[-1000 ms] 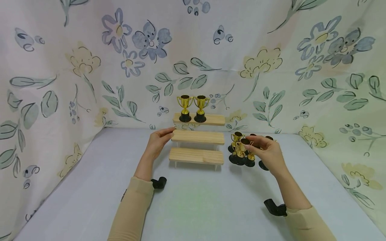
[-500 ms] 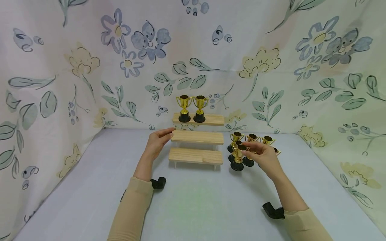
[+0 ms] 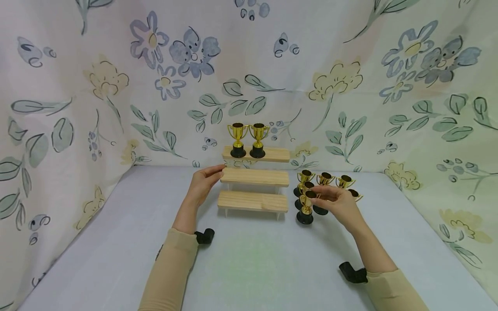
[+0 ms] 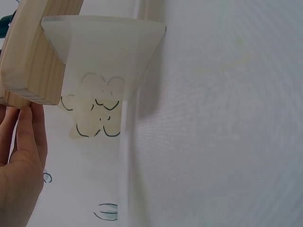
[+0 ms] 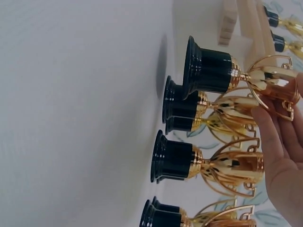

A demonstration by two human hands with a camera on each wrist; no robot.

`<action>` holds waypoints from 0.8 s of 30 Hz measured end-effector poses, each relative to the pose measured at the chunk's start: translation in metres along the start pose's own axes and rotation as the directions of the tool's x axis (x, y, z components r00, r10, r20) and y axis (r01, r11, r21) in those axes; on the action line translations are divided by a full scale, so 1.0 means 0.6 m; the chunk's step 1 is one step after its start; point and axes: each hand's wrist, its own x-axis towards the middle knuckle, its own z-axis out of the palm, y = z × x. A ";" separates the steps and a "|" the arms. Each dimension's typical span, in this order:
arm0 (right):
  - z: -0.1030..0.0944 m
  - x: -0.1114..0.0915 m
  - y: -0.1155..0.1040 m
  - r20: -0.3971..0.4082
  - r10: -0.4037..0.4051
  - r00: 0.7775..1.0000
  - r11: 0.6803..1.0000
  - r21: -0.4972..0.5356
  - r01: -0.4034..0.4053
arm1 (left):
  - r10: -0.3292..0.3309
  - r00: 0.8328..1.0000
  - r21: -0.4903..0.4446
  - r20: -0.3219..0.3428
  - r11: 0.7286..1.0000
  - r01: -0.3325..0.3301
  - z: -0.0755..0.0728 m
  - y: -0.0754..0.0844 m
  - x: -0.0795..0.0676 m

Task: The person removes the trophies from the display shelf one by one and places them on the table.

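A three-step display stand with wooden boards (image 3: 253, 201) stands mid-table. At the left end of its middle board, my left hand (image 3: 203, 183) rests its fingertips against the wood; the left wrist view shows those fingers (image 4: 26, 135) nearly straight. My right hand (image 3: 340, 206) pinches a small gold trophy cup (image 3: 306, 210) with a black base by its bowl. This cup is upright, and in the right wrist view its black base (image 5: 208, 70) stands off the table above a shadow. Two matching trophies (image 3: 257, 144) stand side by side on the top board.
Several more gold trophies (image 3: 324, 178) are grouped right of the stand, partly hidden behind my right hand. White table surface (image 3: 249, 263) stretches in front of the stand. A floral cloth (image 3: 163, 121) hangs behind and at both sides.
My right hand has brought its trophy forward, toward the near side of the group, and slightly left. Trophies behind it now show more. My left hand stays at the stand.
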 end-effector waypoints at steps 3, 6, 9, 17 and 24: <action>0.001 -0.001 0.003 0.015 0.005 1.000 1.000 0.011 -0.005 | -0.003 1.000 -0.009 -0.001 1.000 0.003 0.000 0.000 0.000; 0.003 -0.001 0.006 0.028 0.007 1.000 1.000 0.030 -0.008 | 0.001 1.000 -0.013 -0.005 1.000 -0.001 0.001 0.001 0.000; 0.005 -0.001 0.010 0.038 0.008 0.999 0.999 0.048 -0.010 | 0.001 1.000 -0.013 -0.006 1.000 -0.001 0.001 0.000 0.000; 0.004 -0.002 0.014 0.049 -0.004 0.999 0.999 0.048 0.002 | 0.012 1.000 0.010 0.002 1.000 -0.012 0.001 0.000 -0.003; 0.005 -0.002 0.019 0.049 -0.010 0.999 0.998 0.060 0.007 | 0.012 1.000 0.012 -0.003 1.000 -0.012 0.001 0.000 -0.003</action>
